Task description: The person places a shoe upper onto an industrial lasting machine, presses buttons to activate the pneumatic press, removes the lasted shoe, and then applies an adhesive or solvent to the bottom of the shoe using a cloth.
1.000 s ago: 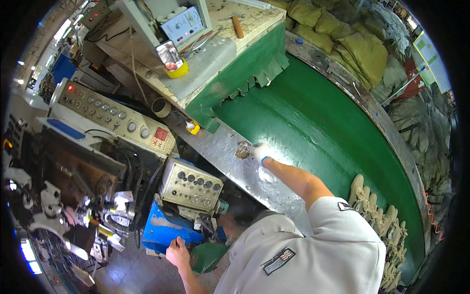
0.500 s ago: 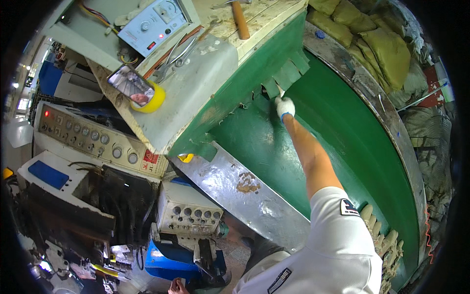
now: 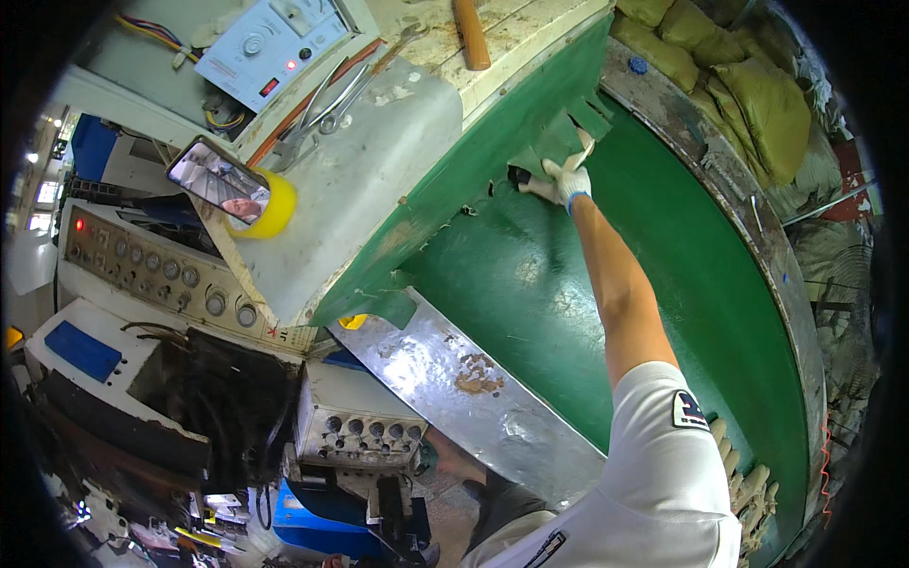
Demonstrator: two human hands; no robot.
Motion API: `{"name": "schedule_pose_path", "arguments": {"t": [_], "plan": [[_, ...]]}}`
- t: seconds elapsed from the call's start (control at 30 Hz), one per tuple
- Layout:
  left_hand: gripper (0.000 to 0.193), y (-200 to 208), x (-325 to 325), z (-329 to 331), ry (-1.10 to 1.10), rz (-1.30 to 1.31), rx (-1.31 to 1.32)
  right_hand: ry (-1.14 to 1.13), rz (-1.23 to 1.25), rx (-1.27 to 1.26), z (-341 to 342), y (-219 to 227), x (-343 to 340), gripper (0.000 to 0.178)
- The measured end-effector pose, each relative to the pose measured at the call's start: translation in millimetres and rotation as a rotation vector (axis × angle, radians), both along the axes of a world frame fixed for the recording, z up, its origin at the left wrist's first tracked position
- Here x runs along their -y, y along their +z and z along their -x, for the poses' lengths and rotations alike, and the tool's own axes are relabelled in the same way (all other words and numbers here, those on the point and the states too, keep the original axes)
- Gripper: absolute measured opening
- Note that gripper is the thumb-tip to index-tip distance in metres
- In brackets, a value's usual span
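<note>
My right hand, in a white glove with a blue cuff, reaches across to torn flaps in the green lining. Its fingers are spread, one pointing up along a flap and others stretched left toward a dark gap; I see nothing held. Below lies the smooth green trough surface. Only a sliver of my left hand shows at the bottom edge, its fingers cut off from view. A heap of beige gloves lies beside my right sleeve.
On the ledge at upper left are a phone leaning on a yellow tape roll, wrenches and a wooden tool handle. A metal strip edges the trough. Control boxes stand left; stuffed sacks lie at upper right.
My right hand has gone from closed at a flap to spread fingers, slightly further right. My left hand has dropped mostly out of the bottom edge. The whole view has shifted a little.
</note>
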State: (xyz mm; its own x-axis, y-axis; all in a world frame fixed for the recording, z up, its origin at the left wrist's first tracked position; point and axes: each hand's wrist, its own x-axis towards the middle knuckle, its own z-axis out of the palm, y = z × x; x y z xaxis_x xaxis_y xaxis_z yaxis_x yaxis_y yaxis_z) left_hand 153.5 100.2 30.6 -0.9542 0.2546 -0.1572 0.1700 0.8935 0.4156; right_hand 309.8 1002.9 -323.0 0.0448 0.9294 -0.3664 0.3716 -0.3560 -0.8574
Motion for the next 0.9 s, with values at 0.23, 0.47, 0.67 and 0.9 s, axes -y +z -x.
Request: {"name": "schedule_pose_path", "arguments": {"t": [0.23, 0.47, 0.67, 0.9], "plan": [[0.039, -2, 22, -3, 0.023, 0.137, -0.044, 0.190, 0.369, -0.771, -81, 50, 121, 0.073], [0.023, -25, 36, 15, -0.149, 0.116, -0.197, 0.283, 0.489, -0.911, -124, 99, 303, 0.092], [0.022, -27, 45, 14, -0.088, 0.122, -0.191, 0.516, 0.557, -1.030, -123, 199, 476, 0.102], [0.034, -5, 8, 37, 0.013, -0.465, 0.319, 0.328, 1.187, -1.402, 16, 241, 615, 0.066]]}}
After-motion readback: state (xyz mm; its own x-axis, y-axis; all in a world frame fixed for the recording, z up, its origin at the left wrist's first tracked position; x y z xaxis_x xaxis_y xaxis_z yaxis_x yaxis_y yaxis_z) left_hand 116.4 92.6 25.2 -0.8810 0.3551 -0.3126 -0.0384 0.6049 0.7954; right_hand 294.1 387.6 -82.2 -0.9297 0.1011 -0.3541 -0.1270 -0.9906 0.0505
